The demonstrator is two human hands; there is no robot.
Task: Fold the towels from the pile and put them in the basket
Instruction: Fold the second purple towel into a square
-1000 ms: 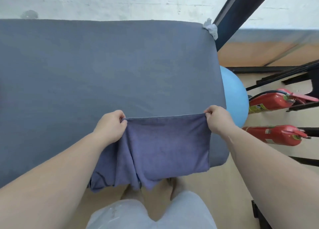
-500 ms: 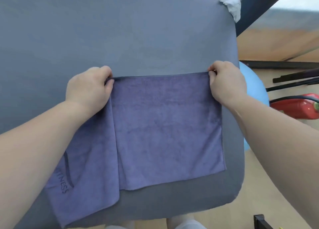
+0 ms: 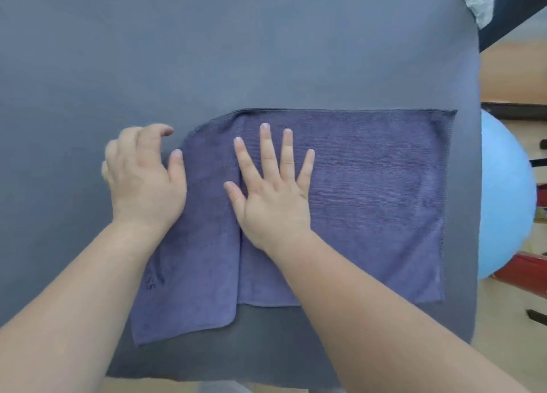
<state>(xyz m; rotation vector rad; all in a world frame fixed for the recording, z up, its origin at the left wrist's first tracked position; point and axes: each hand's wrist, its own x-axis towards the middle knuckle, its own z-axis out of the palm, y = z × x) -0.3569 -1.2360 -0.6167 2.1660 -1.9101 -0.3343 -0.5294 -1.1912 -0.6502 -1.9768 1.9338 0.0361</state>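
Corners released, towel (image 3: 370, 200) flat, right grip (image 3: 275, 203) splayed upon it, left grip (image 3: 142, 179) loose, empty, at its edge.

2 bare forearms run to frame edge. Left hand (image 3: 142, 182), right hand (image 3: 272, 203): fingers (image 3: 268, 152) have short plain nails.

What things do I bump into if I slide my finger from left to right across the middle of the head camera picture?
left hand → right hand → blue ball
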